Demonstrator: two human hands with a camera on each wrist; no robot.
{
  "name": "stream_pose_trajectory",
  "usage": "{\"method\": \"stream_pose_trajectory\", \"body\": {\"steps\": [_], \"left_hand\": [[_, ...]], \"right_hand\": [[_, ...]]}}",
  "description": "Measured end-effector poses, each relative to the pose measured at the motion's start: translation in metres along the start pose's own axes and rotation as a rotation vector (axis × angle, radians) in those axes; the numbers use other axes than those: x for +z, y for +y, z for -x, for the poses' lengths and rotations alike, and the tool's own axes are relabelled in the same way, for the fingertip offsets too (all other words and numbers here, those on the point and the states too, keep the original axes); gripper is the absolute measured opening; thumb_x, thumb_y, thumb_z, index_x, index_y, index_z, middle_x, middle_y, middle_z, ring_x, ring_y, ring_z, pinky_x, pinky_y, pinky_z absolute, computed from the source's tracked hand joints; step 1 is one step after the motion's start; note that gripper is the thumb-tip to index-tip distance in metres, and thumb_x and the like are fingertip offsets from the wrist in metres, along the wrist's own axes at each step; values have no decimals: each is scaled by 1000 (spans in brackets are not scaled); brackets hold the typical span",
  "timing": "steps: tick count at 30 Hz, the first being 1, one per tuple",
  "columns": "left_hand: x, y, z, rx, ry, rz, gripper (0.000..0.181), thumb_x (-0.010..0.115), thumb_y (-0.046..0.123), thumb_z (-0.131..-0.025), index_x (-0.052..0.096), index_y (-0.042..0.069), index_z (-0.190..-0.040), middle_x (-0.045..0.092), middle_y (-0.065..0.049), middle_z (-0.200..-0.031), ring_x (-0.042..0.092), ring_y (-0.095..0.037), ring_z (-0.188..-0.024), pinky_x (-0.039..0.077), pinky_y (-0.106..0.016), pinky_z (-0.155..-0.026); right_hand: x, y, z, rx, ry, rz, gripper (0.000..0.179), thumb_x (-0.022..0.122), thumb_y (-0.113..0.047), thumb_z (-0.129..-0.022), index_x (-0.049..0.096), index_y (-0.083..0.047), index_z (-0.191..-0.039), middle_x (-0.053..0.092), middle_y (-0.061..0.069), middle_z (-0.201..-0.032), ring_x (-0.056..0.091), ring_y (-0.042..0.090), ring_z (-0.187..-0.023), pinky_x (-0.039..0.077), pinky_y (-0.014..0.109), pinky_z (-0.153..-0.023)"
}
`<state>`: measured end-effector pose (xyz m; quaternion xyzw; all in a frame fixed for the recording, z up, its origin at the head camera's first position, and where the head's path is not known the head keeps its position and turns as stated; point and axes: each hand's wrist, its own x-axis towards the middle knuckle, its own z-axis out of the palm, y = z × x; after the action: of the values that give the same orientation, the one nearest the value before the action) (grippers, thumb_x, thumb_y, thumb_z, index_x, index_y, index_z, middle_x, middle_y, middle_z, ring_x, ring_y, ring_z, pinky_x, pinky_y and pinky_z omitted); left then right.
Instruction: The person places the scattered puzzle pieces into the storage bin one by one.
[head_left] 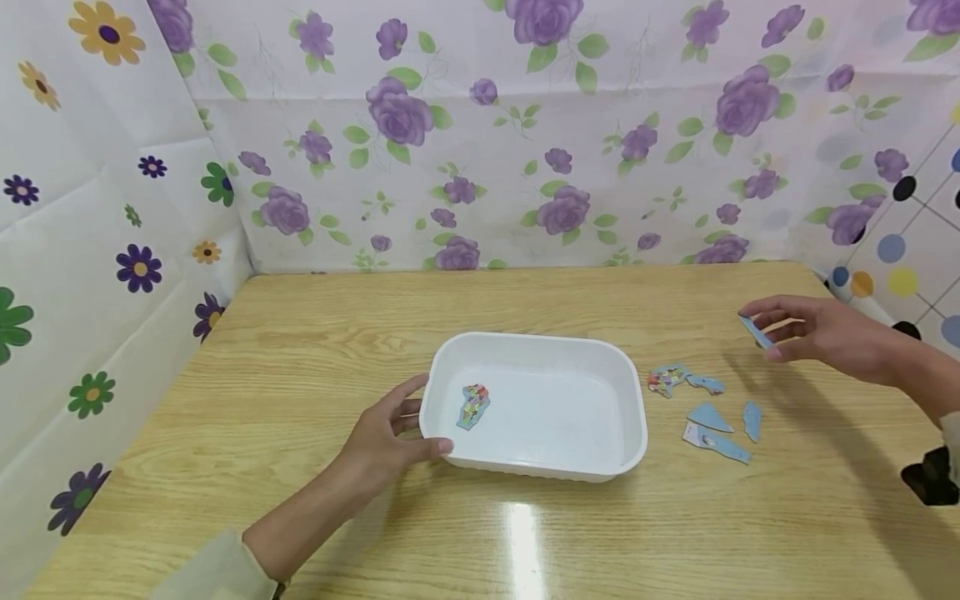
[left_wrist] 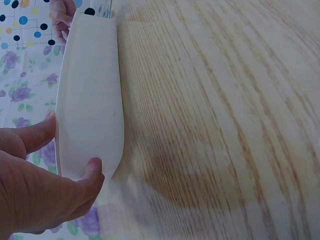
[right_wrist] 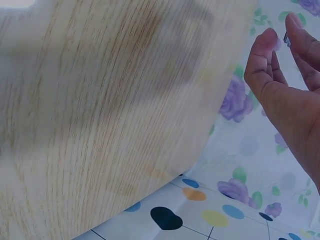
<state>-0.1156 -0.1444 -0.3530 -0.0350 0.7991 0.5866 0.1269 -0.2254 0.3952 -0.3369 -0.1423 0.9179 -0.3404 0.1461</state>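
Observation:
A white plastic basin (head_left: 555, 417) stands on the wooden table, with one colourful map-printed puzzle piece (head_left: 474, 407) lying inside near its left end. My left hand (head_left: 382, 437) grips the basin's left end, thumb over the near rim; the left wrist view shows the hand (left_wrist: 47, 185) on the basin's outer wall (left_wrist: 90, 90). Off to the right, my right hand (head_left: 828, 337) pinches a thin blue puzzle piece (head_left: 756, 332) above the table. In the right wrist view only a dark sliver of that piece shows between the fingertips.
Several loose puzzle pieces lie right of the basin: a map-printed one (head_left: 666, 380), a small blue one (head_left: 707, 384), a triangular one (head_left: 709, 417), a narrow one (head_left: 752, 422) and a long one (head_left: 718, 443). Flowered sheets (head_left: 480, 133) border the table behind and at left.

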Motion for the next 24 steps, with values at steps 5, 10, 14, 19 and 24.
{"method": "stream_pose_trajectory", "body": {"steps": [5,10,14,19,24], "left_hand": [[0,0,0,0,1,2,88,83,13,-74,36,23,-148,54,-8,-133,54,-25,-121,51,-38,-94],[0,0,-1,6,-5,10,88,83,12,-74,36,22,-148,54,-9,-133,54,-25,-121,51,-36,-93],[0,-1,-1,9,-7,12,88,83,12,-75,36,22,-148,54,-9,-133,54,-25,-122,51,-36,-93],[-1,-1,-1,9,-9,18,87,83,11,-75,36,22,-148,54,-10,-133,54,-25,-122,51,-36,-93],[-1,-1,0,13,-13,21,87,83,11,-75,36,22,-148,53,-10,-134,54,-25,-122,52,-35,-93]], "right_hand": [[1,-4,-1,4,-6,-12,60,68,-21,-91,40,-9,-143,42,17,-136,46,-12,-101,53,26,-77],[1,-9,-3,-12,-6,-45,58,67,-18,-92,41,-9,-142,43,17,-133,50,-7,-101,54,27,-77],[-2,-15,-7,-7,-19,-77,56,66,-18,-92,41,-13,-142,44,17,-133,54,-1,-103,55,30,-79],[-4,-25,-11,-11,-46,-95,56,65,-19,-93,40,-12,-143,44,18,-134,57,2,-104,55,30,-81],[-1,-33,-14,-13,-56,-100,59,68,-22,-91,42,-14,-143,46,13,-134,56,0,-106,54,28,-81]]}}
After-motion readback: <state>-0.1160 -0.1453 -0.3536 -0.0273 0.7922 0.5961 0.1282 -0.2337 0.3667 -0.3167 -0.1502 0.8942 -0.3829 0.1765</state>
